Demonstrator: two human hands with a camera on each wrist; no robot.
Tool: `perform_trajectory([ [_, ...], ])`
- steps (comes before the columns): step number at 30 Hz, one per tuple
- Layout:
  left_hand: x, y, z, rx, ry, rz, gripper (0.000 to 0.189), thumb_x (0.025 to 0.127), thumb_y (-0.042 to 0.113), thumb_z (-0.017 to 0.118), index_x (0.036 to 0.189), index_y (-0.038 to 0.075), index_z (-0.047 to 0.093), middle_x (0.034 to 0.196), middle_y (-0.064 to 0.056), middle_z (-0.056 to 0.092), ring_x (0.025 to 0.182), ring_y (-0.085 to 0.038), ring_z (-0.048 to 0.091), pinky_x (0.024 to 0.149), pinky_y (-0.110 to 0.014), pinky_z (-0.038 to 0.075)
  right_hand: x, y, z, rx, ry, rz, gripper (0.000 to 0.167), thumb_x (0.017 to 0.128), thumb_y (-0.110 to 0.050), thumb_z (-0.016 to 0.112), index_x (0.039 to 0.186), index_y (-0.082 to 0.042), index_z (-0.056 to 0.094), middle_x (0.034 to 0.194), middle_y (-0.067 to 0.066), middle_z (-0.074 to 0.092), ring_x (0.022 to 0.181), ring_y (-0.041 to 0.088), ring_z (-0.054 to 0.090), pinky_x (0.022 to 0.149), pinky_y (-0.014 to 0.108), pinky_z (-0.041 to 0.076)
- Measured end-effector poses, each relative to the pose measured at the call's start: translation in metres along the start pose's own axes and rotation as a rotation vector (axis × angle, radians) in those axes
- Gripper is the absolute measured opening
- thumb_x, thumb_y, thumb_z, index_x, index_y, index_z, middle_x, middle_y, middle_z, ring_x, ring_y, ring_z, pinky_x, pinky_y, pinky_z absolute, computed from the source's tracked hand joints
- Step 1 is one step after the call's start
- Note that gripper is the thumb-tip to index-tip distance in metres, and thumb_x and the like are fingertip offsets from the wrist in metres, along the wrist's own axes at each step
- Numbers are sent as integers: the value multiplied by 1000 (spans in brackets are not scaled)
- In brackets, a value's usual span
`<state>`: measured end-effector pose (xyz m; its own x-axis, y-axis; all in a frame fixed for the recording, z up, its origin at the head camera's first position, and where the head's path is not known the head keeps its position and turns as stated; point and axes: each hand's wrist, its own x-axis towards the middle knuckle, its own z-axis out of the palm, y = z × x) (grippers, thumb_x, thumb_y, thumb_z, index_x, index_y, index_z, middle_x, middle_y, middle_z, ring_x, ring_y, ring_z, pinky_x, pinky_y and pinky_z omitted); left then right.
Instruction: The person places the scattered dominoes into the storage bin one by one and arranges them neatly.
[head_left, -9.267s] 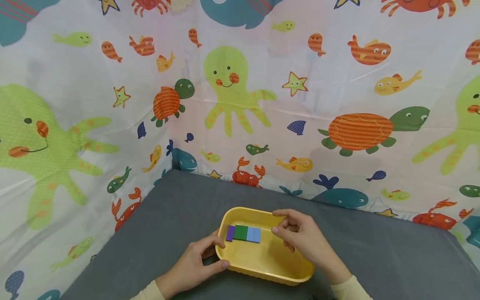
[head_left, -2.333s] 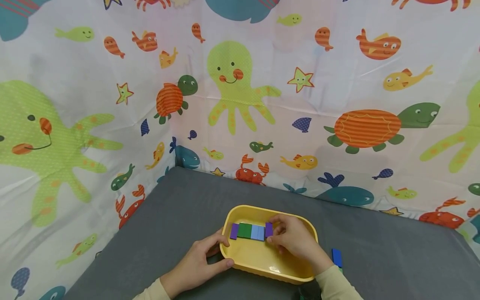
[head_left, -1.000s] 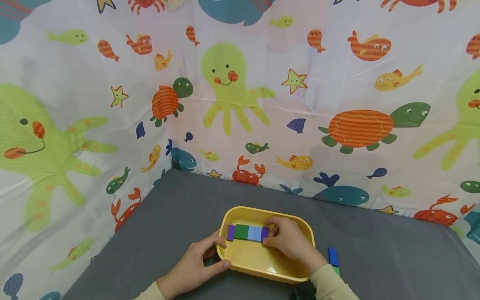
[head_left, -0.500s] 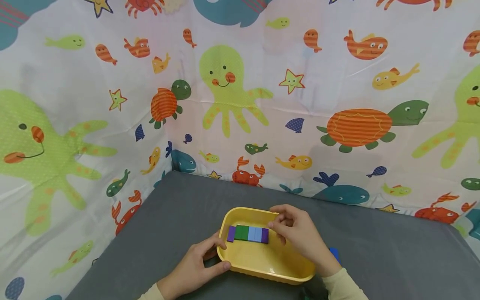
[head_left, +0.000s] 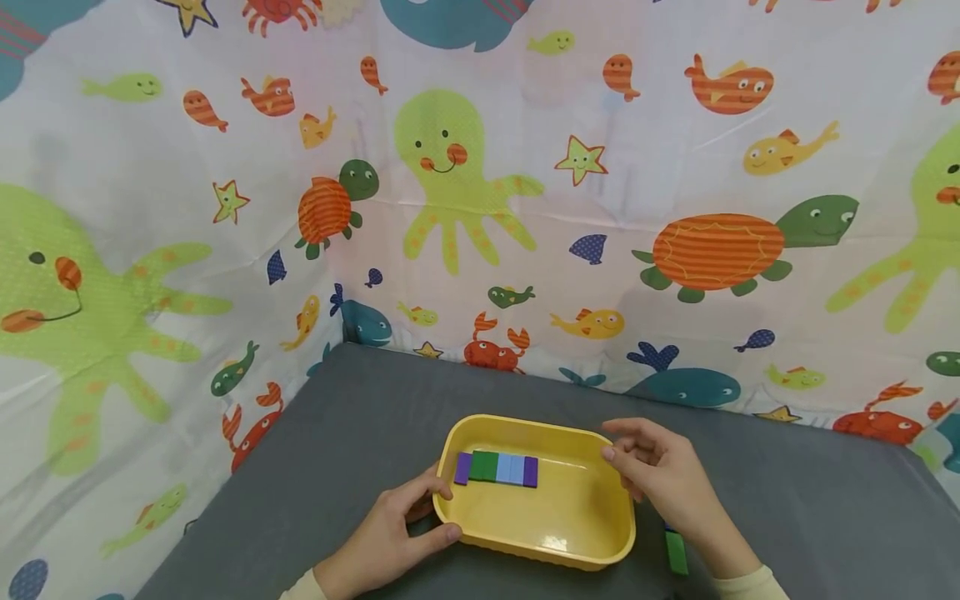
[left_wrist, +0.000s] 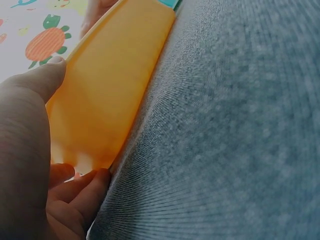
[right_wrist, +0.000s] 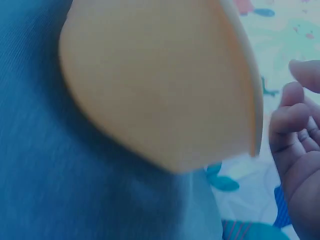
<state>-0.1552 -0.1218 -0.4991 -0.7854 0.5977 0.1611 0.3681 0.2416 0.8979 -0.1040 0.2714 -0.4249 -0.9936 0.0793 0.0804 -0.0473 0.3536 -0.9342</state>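
Observation:
A yellow plastic tub (head_left: 540, 521) stands on the grey cloth. My left hand (head_left: 401, 521) grips its left end, fingers over the rim and thumb at the near corner; the left wrist view shows thumb and fingers around the tub wall (left_wrist: 100, 110). Inside, near the far wall, lies a row of small flat blocks: purple (head_left: 462, 468), green (head_left: 484, 467), light blue (head_left: 511, 469) and dark purple (head_left: 531, 472), side by side. My right hand (head_left: 667, 475) hovers at the right rim, fingers loosely bent with nothing between them; in the right wrist view it is beside the tub.
Right of the tub, by my right forearm, lies a green block (head_left: 677, 552) with a bit of blue behind it. The grey cloth (head_left: 390, 400) reaches back to a curtain (head_left: 517, 208) printed with sea animals.
My right hand brought a dark purple block into the tub, slid it against the light blue ones and let go. It then moved right, to the rim. My left hand kept its grip.

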Motion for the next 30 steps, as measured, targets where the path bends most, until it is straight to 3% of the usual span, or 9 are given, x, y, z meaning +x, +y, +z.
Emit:
perform_trajectory([
  [6,-1,-3,-1,-12,-7,11,31,101,29,83,123,18,65,164,-21,49,150,-36,49,106,-40,57,-11,14,-19,-53,24,63,40,105,-29,78,136,-4,69,93,19,70,58,28,58,51,35,55],
  [15,-2,-9,-1,-10,-2,15,28,102,29,83,122,25,64,166,-18,48,151,-34,48,107,-38,56,-22,43,-47,-144,-64,313,57,102,-35,81,145,-3,63,88,14,68,54,27,55,49,35,51],
  [22,-3,-5,-2,0,9,6,29,101,30,83,122,25,64,164,-20,51,150,-36,47,106,-39,57,-29,70,-62,-215,-150,342,59,100,-36,82,143,0,63,76,9,63,56,25,55,50,34,49],
  [30,-1,-5,-2,-24,-7,23,28,102,27,82,123,23,64,165,-22,48,151,-37,47,106,-38,56,-28,91,-67,-178,-234,325,62,95,-38,87,138,1,65,67,8,61,49,20,52,43,30,43],
])
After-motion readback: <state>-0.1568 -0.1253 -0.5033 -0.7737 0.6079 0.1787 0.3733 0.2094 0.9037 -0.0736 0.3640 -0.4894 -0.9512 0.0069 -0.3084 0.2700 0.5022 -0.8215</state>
